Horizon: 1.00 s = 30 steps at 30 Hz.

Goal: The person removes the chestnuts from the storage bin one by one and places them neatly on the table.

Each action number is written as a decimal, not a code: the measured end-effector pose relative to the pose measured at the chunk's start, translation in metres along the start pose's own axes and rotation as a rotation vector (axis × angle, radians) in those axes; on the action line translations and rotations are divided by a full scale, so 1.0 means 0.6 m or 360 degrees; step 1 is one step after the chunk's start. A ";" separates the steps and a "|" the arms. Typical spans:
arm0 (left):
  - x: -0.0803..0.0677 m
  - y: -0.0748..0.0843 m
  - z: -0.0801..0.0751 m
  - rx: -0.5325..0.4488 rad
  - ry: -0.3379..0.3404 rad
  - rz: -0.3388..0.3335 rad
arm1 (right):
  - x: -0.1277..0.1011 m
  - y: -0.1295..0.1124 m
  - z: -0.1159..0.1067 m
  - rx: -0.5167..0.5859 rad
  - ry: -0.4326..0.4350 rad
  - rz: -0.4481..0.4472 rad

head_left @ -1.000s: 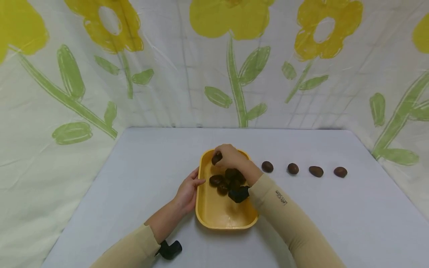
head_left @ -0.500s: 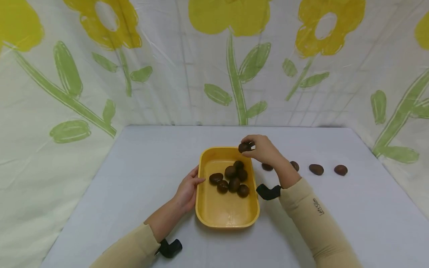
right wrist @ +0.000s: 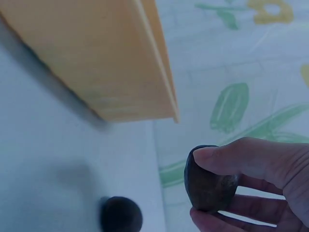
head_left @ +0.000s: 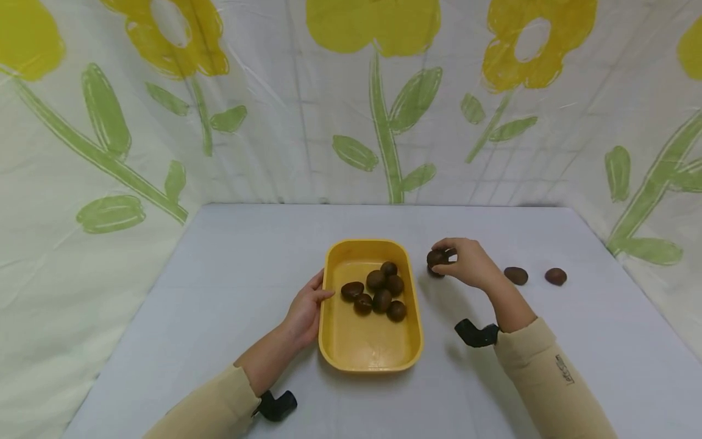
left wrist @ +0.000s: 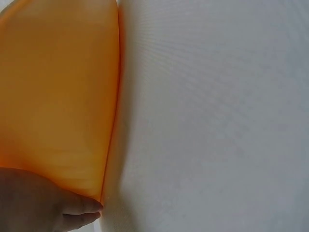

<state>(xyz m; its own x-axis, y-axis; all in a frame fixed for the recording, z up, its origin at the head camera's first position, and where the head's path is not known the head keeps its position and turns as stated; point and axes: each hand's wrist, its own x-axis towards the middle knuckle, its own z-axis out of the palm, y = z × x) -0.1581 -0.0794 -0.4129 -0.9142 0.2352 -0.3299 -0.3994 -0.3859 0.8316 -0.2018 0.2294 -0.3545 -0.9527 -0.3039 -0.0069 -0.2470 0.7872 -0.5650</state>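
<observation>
A yellow plastic tray (head_left: 370, 350) stands on the table with several dark brown pebbles (head_left: 381, 300) clustered inside it. My left hand (head_left: 304, 310) holds the tray's left side, thumb over the rim and fingers along the outer wall. Right of the tray, my right hand (head_left: 469, 263) pinches one smooth brown pebble (right wrist: 207, 186) between thumb and fingers. In the right wrist view that pebble is raised, with another pebble (right wrist: 121, 215) lying below on the table. My right hand hides part of the row of pebbles beside the tray.
Two more pebbles, a longer one (head_left: 516, 275) and a rounder one (head_left: 556, 276), lie farther right in the row. A white cloth covers the table (head_left: 247, 244). Behind it hangs a white sheet (head_left: 263, 122) painted with yellow flowers.
My right hand has lifted a pebble out of the tray and carried it right, over the left end of the row. My left hand has stayed on the tray.
</observation>
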 end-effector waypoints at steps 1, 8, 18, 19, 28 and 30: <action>0.000 0.000 0.000 -0.0002 -0.0008 0.0002 | -0.004 0.004 0.002 -0.0007 0.0000 -0.0001; 0.000 0.001 0.001 0.0011 0.0002 -0.0003 | -0.033 0.029 0.024 0.0014 0.0023 0.0001; 0.000 0.003 0.001 -0.0003 0.0041 -0.0008 | -0.052 0.047 0.043 -0.0009 -0.0026 -0.0013; 0.000 0.002 0.002 -0.0003 0.0043 -0.0011 | -0.054 0.046 0.044 -0.0005 -0.0042 -0.0010; 0.002 0.000 0.000 -0.0006 0.0041 -0.0008 | -0.057 0.044 0.059 0.0015 -0.0158 0.0033; 0.001 -0.001 -0.001 -0.0013 0.0024 -0.0010 | -0.058 0.046 0.062 0.0016 -0.0172 0.0042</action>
<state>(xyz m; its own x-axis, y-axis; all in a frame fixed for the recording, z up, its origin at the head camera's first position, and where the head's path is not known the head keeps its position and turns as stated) -0.1585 -0.0794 -0.4136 -0.9127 0.2239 -0.3417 -0.4053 -0.3919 0.8259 -0.1690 0.2416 -0.4006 -0.9340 -0.3397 -0.1106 -0.2198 0.7904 -0.5718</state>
